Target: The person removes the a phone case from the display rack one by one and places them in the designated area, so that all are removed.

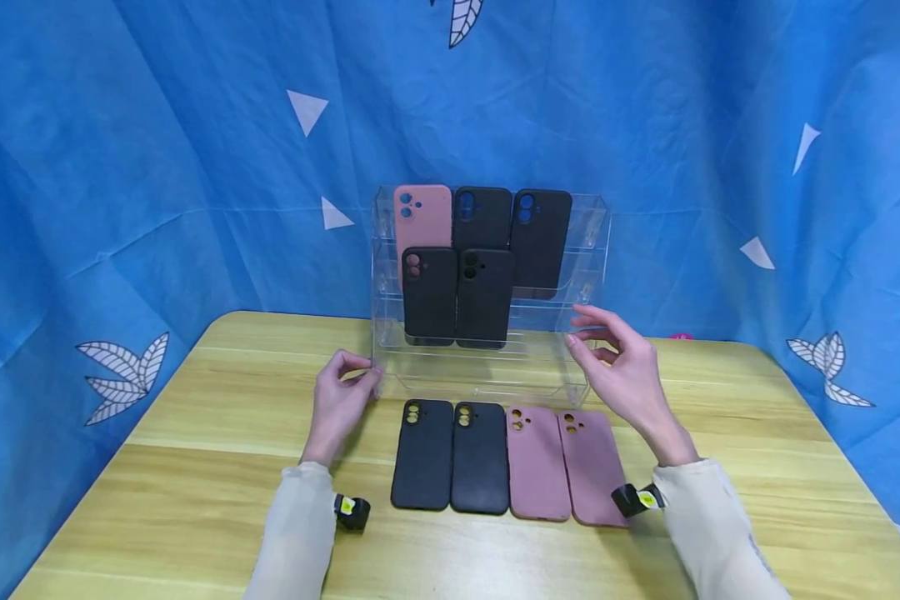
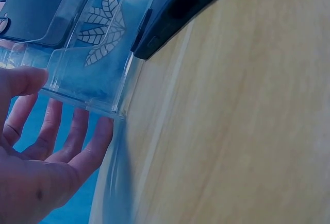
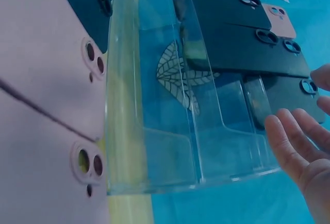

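Observation:
A clear tiered display rack (image 1: 487, 367) stands at the table's back. On its upper tier lean a pink phone case (image 1: 429, 217) and two black phone cases (image 1: 542, 242); two more black phone cases (image 1: 431, 296) occupy the tier below. At the rack's left side, my left hand (image 1: 339, 398) touches the clear side panel with its fingertips, the thumb toward the front. Beside the right side hovers my right hand (image 1: 624, 371), its fingers loosely bent and holding nothing. Before the rack lie two black phone cases (image 1: 423, 458) and two pink phone cases (image 1: 540, 467), side by side.
A wooden table (image 1: 195, 500) carries everything. Behind it hangs a blue curtain (image 1: 195, 167) with white leaf and triangle prints. Small black cameras (image 1: 354, 513) sit at both wrists, the right one over the rightmost pink case's lower edge.

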The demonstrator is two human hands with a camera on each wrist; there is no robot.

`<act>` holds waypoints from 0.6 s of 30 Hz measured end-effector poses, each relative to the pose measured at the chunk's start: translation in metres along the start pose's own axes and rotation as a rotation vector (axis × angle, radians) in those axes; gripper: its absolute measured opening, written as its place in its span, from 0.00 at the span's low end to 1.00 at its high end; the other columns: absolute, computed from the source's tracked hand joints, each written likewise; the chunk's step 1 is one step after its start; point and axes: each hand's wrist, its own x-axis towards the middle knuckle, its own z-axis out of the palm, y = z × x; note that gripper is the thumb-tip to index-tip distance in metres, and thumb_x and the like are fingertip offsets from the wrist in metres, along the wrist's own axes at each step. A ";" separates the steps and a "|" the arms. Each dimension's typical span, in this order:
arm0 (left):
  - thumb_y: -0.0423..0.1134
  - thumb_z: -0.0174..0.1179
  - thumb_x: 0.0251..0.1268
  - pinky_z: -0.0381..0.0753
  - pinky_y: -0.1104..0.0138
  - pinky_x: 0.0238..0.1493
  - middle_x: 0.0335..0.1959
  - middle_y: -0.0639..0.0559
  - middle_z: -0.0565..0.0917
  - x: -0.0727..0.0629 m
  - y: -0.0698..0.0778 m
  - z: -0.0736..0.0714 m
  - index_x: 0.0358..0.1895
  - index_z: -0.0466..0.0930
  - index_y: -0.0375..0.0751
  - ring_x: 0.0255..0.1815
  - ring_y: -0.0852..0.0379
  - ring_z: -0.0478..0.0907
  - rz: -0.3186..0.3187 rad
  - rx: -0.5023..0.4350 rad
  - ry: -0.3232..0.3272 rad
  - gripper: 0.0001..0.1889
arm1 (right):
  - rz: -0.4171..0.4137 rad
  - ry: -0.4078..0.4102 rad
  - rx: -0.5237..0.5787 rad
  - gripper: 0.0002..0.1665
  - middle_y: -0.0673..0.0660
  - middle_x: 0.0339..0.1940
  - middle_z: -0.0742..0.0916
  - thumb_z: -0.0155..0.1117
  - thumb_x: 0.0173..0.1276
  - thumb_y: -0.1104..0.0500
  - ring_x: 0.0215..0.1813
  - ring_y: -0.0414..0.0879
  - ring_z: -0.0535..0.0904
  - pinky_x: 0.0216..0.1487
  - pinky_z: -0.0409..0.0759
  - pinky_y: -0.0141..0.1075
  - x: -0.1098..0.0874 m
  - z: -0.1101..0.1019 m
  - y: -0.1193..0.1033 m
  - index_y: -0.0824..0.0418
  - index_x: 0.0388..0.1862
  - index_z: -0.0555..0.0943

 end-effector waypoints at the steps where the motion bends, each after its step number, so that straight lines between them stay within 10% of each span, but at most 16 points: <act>1: 0.32 0.64 0.69 0.91 0.61 0.43 0.51 0.41 0.81 0.000 0.000 0.000 0.45 0.76 0.33 0.50 0.49 0.86 0.000 -0.001 0.001 0.09 | 0.000 0.000 0.003 0.25 0.55 0.52 0.86 0.68 0.71 0.63 0.48 0.28 0.83 0.42 0.82 0.19 0.002 0.001 -0.001 0.52 0.66 0.80; 18: 0.31 0.64 0.68 0.90 0.64 0.40 0.51 0.40 0.81 0.001 -0.001 0.000 0.45 0.75 0.32 0.47 0.53 0.86 -0.001 -0.013 0.001 0.09 | -0.010 -0.004 0.033 0.28 0.62 0.54 0.86 0.66 0.73 0.60 0.48 0.27 0.82 0.44 0.83 0.21 0.035 0.027 -0.007 0.57 0.70 0.76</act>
